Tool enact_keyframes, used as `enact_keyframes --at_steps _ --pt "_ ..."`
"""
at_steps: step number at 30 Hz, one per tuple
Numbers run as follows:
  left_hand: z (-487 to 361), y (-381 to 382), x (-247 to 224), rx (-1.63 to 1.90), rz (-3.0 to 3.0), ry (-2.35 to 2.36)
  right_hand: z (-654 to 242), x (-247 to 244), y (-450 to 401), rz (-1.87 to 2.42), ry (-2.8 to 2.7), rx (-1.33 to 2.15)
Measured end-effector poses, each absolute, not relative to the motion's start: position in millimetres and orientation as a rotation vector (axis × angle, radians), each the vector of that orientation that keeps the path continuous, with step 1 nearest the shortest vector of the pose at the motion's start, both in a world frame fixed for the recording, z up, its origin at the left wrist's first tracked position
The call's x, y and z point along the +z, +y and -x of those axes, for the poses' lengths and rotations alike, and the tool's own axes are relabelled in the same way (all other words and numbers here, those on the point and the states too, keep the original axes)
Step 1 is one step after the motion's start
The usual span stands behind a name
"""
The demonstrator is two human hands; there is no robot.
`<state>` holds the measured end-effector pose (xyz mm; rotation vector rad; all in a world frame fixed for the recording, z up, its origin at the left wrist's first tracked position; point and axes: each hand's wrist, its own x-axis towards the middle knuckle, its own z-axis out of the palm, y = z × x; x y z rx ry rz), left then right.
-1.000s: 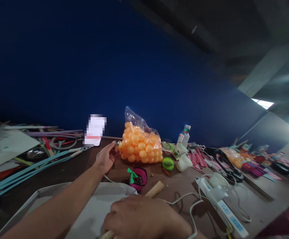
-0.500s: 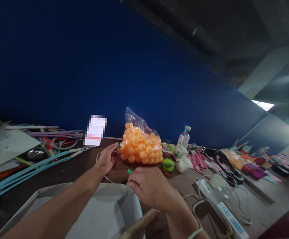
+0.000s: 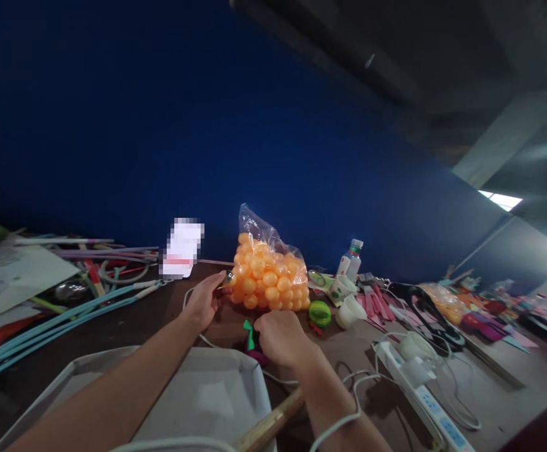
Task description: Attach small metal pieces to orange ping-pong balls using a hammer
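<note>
My left hand (image 3: 202,301) is closed on a small shiny metallic ball (image 3: 229,278), at the left side of a clear plastic bag (image 3: 273,276) full of orange balls. In front of the bag, my right hand (image 3: 277,338) is closed with its knuckles up; what its fingers hold, if anything, is hidden. Just left of its fingertips are a small green piece (image 3: 249,334) and a dark purple item (image 3: 257,358). A striped green ball (image 3: 319,313) lies right of the bag.
A grey-white bin (image 3: 198,389) and a wooden stick (image 3: 273,420) are nearest me. Rightward are a white cup (image 3: 350,312), a bottle (image 3: 350,258) and a power strip (image 3: 424,395) with cables. A phone (image 3: 181,248) leans behind; blue tubes (image 3: 66,320) lie left.
My right hand has shifted slightly right and up, uncovering more of the green piece and the purple item. A white cable now shows across the right forearm and the bin's near part.
</note>
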<state>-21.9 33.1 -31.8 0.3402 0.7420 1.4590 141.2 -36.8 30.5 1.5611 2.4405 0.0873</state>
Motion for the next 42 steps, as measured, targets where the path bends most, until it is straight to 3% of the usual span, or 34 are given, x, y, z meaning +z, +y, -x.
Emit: enact_keyframes --at_steps 42 --pt "22.0 40.4 -41.5 1.395 -0.290 0.794 -140.3 24.8 -30.8 -1.504 2.418 0.064"
